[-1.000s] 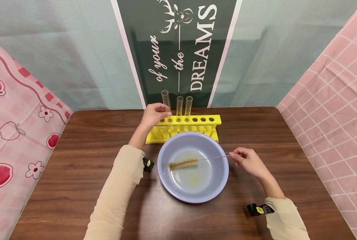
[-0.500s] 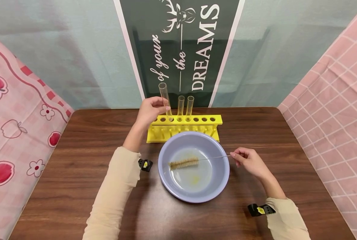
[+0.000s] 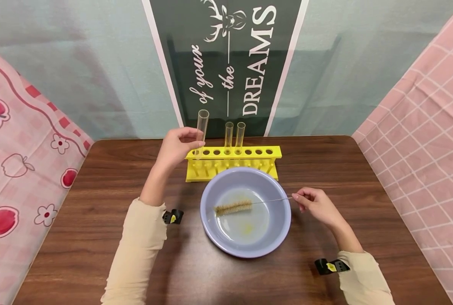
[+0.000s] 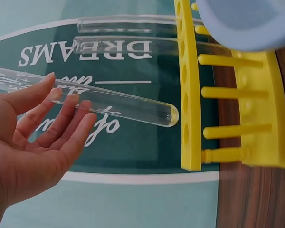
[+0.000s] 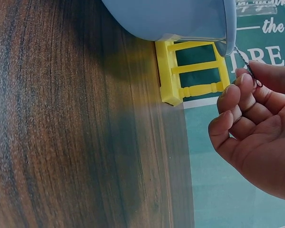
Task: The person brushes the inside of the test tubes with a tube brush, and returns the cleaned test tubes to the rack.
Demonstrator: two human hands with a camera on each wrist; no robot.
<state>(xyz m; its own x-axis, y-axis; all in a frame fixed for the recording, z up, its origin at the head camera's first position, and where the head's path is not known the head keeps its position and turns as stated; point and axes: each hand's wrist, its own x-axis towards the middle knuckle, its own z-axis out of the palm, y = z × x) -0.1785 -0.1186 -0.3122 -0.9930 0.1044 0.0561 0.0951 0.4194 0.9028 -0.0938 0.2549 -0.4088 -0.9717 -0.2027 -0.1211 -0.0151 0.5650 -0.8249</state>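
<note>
Between thumb and fingers, my left hand pinches a clear glass test tube. Its rounded bottom end is free of the yellow test tube rack, close to the rack's left end; a little liquid seems to sit at the tip. Two more test tubes stand upright in the rack's middle holes. At the basin's right rim, my right hand pinches the looped end of a test tube brush's twisted wire. The brush's tan bristles lie in the lavender basin.
The basin holds shallow liquid with a yellowish patch and stands right in front of the rack, hiding part of its base. A row of yellow pegs lines the rack's base. Behind the wooden table hangs a printed cloth.
My left hand has lifted the test tube out of its rack hole and moved it left towards the rack's end. My right hand and the brush have stayed in place.
</note>
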